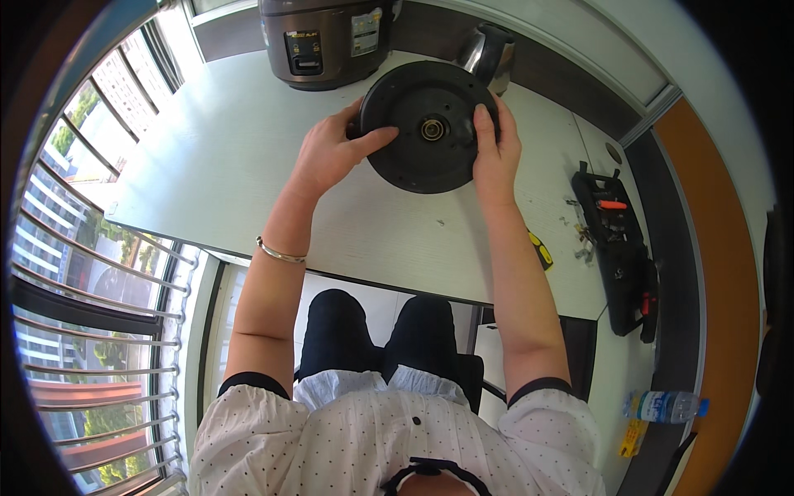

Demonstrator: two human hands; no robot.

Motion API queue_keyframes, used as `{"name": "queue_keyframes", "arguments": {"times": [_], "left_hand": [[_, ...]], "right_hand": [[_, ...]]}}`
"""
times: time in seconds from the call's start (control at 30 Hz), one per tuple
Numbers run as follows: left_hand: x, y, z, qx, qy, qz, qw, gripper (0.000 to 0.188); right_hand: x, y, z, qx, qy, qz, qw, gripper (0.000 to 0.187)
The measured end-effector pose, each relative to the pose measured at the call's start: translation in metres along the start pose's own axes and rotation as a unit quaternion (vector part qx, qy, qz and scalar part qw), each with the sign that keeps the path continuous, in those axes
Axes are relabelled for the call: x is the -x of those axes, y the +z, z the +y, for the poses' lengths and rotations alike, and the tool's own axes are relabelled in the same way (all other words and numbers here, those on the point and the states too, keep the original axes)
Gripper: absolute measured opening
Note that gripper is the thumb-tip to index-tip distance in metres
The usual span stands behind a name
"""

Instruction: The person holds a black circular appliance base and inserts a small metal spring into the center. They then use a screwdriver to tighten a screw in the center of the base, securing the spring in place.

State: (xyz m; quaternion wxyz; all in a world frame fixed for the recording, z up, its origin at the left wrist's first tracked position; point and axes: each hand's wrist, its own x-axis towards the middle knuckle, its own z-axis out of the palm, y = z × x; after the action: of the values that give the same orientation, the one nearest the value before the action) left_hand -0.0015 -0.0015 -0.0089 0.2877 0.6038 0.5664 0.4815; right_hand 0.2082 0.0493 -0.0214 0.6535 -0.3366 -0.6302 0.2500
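Both my hands hold up a round black disc [422, 165] above the table, its flat face turned toward me. A brass-coloured ring sits at its centre, and several small holes dot the face. My left hand [335, 149] grips the left rim, thumb laid on the face and fingers behind. On the opposite rim, my right hand [496, 157] holds it the same way, thumb on the face. What lies behind the disc is hidden. To the right of my right forearm, a yellow and black tool handle [540, 250] rests on the table, partly covered by the arm.
A brown rice cooker [327, 50] stands at the back, with a shiny steel vessel [486, 54] right of it. At right lie small metal pieces [584, 236] and an open black tool case [608, 215]. Further near are a water bottle [668, 407] and a yellow packet [632, 438]. A barred window [99, 306] borders the left.
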Motion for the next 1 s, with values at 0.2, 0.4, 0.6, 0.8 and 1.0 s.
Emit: {"name": "queue_keyframes", "arguments": {"times": [0.2, 0.4, 0.6, 0.8, 1.0], "left_hand": [[-0.003, -0.002, -0.002, 0.042, 0.009, -0.033, 0.999, 0.061], [-0.002, 0.001, 0.0, 0.052, -0.004, -0.023, 0.998, 0.056], [0.001, 0.003, -0.002, 0.062, -0.013, 0.002, 0.998, 0.056], [0.001, 0.007, -0.003, 0.073, -0.013, 0.014, 0.997, 0.057], [0.004, 0.009, 0.001, 0.091, 0.0, 0.033, 0.995, 0.032]], "right_hand": [[-0.001, -0.002, 0.002, -0.004, -0.001, -0.006, 1.0, 0.047], [0.0, -0.002, 0.01, -0.006, -0.005, -0.003, 1.0, 0.047], [0.001, -0.001, 0.007, -0.017, -0.005, -0.006, 1.0, 0.047], [0.002, -0.002, 0.01, -0.027, -0.002, -0.001, 1.0, 0.046], [0.002, -0.003, 0.013, -0.041, 0.011, -0.003, 0.999, 0.047]]}}
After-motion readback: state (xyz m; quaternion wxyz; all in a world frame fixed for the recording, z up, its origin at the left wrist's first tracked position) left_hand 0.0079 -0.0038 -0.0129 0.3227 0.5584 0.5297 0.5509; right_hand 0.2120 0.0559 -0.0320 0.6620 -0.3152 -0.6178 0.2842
